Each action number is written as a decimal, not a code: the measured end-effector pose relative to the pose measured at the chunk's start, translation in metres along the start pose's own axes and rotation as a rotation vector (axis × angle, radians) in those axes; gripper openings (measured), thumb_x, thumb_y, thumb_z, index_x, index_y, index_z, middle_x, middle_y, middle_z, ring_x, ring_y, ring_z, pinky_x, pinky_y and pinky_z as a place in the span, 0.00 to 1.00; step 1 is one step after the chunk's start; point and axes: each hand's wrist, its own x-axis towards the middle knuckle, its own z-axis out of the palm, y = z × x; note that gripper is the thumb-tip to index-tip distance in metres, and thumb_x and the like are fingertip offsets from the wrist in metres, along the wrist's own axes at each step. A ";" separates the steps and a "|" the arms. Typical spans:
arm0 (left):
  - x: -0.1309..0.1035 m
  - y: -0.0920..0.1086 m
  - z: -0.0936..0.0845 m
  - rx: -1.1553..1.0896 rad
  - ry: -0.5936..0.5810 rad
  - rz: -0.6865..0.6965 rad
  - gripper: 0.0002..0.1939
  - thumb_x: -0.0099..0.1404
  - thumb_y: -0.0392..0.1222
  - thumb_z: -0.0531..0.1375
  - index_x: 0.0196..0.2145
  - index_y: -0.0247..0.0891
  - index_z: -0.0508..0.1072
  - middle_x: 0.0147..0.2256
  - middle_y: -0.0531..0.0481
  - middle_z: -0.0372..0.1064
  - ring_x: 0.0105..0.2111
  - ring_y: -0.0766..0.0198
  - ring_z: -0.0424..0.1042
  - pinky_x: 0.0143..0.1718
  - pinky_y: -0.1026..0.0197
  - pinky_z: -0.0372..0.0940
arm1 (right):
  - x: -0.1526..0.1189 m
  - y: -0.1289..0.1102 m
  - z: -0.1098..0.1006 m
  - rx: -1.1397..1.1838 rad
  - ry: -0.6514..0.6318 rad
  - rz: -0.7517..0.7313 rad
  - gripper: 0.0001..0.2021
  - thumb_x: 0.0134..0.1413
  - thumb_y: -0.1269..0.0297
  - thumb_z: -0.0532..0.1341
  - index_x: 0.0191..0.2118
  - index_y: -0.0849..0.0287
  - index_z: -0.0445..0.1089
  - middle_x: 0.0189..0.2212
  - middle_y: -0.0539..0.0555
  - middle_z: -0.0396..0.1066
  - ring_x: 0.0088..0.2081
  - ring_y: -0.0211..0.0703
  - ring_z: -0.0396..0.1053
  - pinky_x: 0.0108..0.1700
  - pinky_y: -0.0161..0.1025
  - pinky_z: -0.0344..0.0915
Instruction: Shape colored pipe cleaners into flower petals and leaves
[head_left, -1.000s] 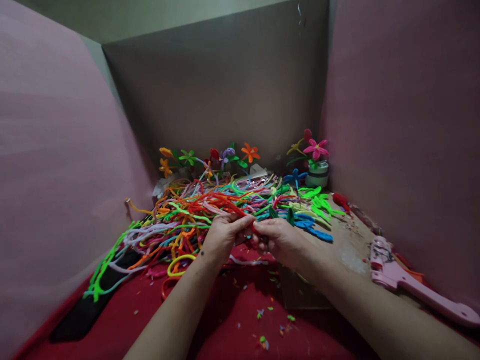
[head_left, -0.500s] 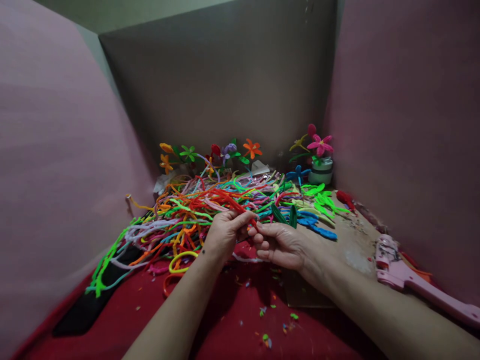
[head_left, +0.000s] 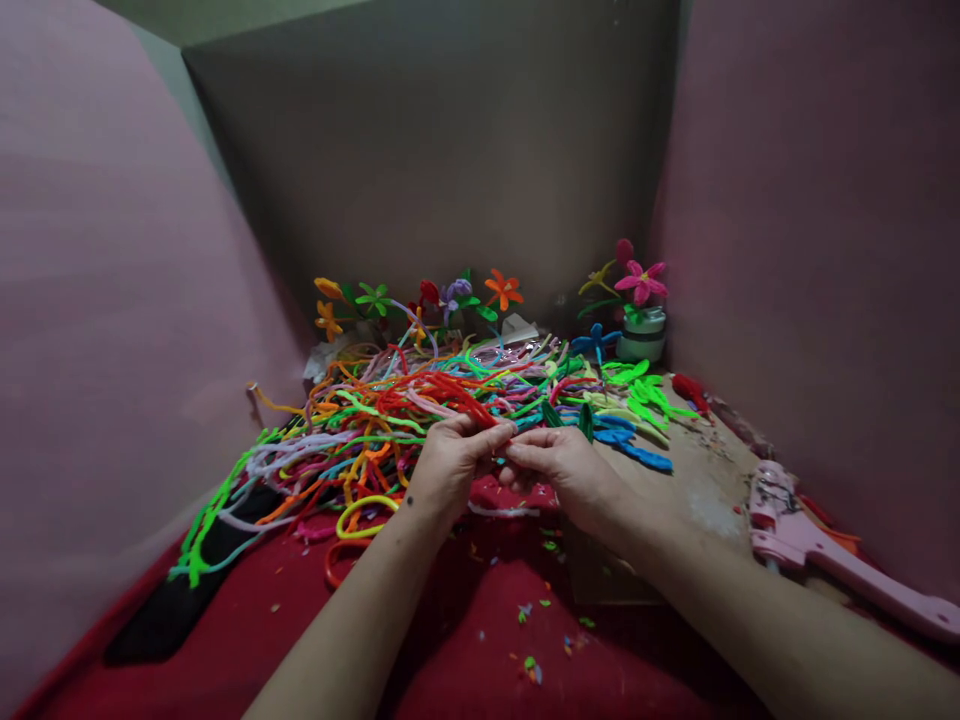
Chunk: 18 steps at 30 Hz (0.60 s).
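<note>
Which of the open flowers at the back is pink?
The rightmost: the pink flower above the pale jar. Others, like the green flower and blue flower, are further left.

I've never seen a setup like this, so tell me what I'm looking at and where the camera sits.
There's no machine here: these are a person's bare hands, seen by a camera worn on the head, looking forward and down. The left hand pinches something red and fuzzy; the right hand has its fingertips right beside, though its grip is partly hidden. Beyond lies a heap of colourful fuzzy stems, with fuzzy flowers behind. A pink tool lies at the right, and scraps dot the red surface.
</note>
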 end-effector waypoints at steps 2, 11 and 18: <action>0.001 0.001 -0.001 -0.045 0.023 -0.008 0.11 0.47 0.41 0.66 0.25 0.32 0.70 0.17 0.56 0.60 0.16 0.74 0.59 0.17 0.70 0.55 | 0.000 0.000 0.000 -0.004 0.001 0.046 0.10 0.40 0.62 0.63 0.24 0.66 0.70 0.18 0.54 0.71 0.18 0.36 0.64 0.24 0.35 0.60; 0.004 -0.004 -0.005 -0.037 0.032 -0.034 0.12 0.48 0.42 0.66 0.23 0.32 0.67 0.14 0.60 0.52 0.13 0.77 0.51 0.15 0.70 0.47 | -0.003 -0.003 0.002 0.015 -0.026 0.074 0.09 0.41 0.62 0.62 0.24 0.64 0.67 0.20 0.54 0.72 0.21 0.38 0.67 0.27 0.36 0.61; 0.004 -0.006 -0.004 -0.007 0.026 -0.055 0.13 0.48 0.43 0.65 0.23 0.33 0.66 0.14 0.59 0.54 0.14 0.74 0.56 0.16 0.69 0.49 | 0.000 0.001 0.000 0.073 -0.007 0.063 0.06 0.37 0.67 0.62 0.18 0.65 0.68 0.16 0.50 0.67 0.19 0.32 0.59 0.25 0.35 0.54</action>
